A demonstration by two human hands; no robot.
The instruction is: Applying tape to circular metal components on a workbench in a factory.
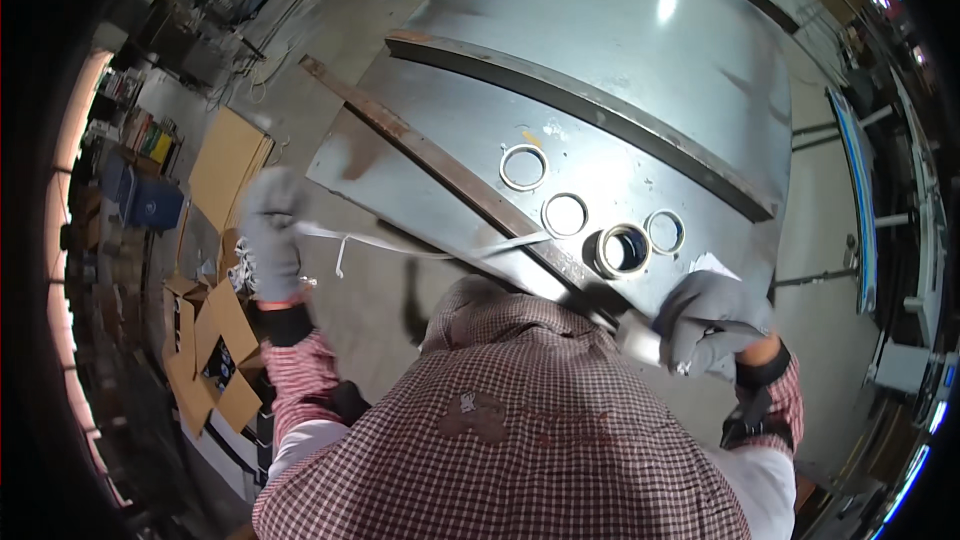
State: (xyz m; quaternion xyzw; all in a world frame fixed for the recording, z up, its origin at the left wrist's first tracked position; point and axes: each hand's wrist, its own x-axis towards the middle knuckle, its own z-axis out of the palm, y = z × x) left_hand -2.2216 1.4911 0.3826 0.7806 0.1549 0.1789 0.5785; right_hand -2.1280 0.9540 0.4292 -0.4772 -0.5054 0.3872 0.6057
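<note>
Beside the table (600, 30); left hand (272, 240) outstretched

Single fisheye view from the head, down over near checked apron (540, 480) and farther table (600, 35).

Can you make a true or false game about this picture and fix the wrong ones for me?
1. The left hand is bare. False: it wears a grey glove.
2. A pale strip stretches out from the left hand. True.
3. The thick ring hangs in the air. False: it rests on the metal table.
4. The rusty bar sticks out past the table's edge. True.
5. The open cardboard box is on the table. False: it is left of the table.
</note>
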